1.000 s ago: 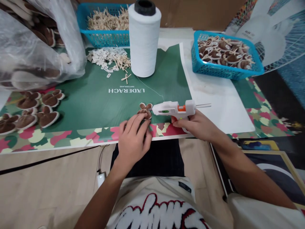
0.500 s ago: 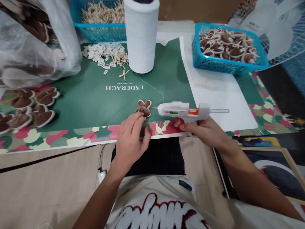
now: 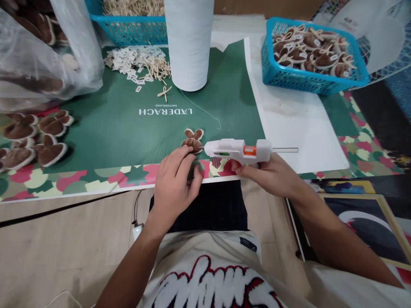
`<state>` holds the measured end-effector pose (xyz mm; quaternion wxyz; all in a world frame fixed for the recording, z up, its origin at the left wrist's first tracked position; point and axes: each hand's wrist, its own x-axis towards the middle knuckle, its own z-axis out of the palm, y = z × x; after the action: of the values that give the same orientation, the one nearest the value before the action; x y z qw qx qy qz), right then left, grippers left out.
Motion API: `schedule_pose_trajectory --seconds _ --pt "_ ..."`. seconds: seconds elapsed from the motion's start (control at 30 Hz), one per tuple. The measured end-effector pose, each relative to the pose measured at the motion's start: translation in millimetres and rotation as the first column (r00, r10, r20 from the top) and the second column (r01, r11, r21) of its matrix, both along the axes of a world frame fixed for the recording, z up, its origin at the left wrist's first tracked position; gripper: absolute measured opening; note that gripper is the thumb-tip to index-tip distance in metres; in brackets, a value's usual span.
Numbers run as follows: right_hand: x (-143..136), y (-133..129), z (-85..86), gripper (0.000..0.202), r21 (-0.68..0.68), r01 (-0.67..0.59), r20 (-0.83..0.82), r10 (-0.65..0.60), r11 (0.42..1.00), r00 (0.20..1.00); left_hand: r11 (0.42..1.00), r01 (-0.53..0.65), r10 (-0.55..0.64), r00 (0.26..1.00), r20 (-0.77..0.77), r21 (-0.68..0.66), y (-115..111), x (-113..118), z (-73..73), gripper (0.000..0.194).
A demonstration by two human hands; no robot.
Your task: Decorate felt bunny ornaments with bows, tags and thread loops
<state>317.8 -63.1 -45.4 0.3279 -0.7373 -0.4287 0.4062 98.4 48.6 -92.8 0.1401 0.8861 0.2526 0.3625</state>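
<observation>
A small brown plush bunny head (image 3: 192, 140) with white edging and two ears lies on the green printed sheet. My left hand (image 3: 175, 184) holds it down by its lower edge with the fingertips, the thumb standing apart. In my right hand (image 3: 268, 173) is a white hot glue gun (image 3: 229, 149), my fingers wrapped round its handle. A clear glue stick (image 3: 285, 150) sticks out of its back end. The nozzle reaches the right side of the bunny head; whether it touches, and any glue, I cannot make out.
Behind stand a white thread cone (image 3: 189, 47) and a blue basket of cord bows (image 3: 128, 30). White labels (image 3: 128, 62) and a loose bow (image 3: 165, 93) lie nearby. More bunny heads (image 3: 49, 150) and a plastic bag (image 3: 80, 47) are left; a filled blue basket (image 3: 316, 83) stands right.
My right hand has moved the glue gun left, bringing its nozzle to the bunny head. My left hand still holds the bunny head down. The view has shifted slightly.
</observation>
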Motion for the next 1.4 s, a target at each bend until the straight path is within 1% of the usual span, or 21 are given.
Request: schedule_pose_trajectory --seconds 0.13,0.33,0.7,0.97,1.17,1.4 --pt "-2.5 0.6 3.3 0.011 0.019 0.012 0.016 -0.012 1.0 1.0 1.0 0.001 -0.001 1.0 -0.003 0.006 0.3 0.2 0.1 0.021" --pt "-2.6 1.4 6.5 0.006 0.016 -0.009 0.032 0.008 1.0 0.999 1.0 -0.005 0.005 1.0 -0.012 0.01 0.1 0.6 -0.5 0.019" --pt "-3.0 0.7 7.7 0.012 0.012 -0.003 0.011 0.003 1.0 1.0 1.0 -0.003 0.003 1.0 -0.009 0.004 -0.3 1.4 -1.4 0.019" --pt "-0.9 -1.4 9.8 0.016 -0.043 0.012 0.009 -0.012 0.999 1.0 1.0 -0.012 0.012 1.0 -0.005 0.006 -0.6 1.9 -0.8 0.019" --pt "-0.8 -0.8 10.8 0.015 -0.033 0.022 0.008 -0.022 0.999 1.0 1.0 -0.011 0.011 1.0 -0.015 -0.008 -1.0 1.4 -1.3 0.019" --pt "2.5 -3.0 7.8 0.01 0.014 0.034 -0.007 -0.034 0.999 0.999 1.0 -0.014 0.014 1.0 -0.02 -0.005 -0.6 1.4 -1.2 0.02"
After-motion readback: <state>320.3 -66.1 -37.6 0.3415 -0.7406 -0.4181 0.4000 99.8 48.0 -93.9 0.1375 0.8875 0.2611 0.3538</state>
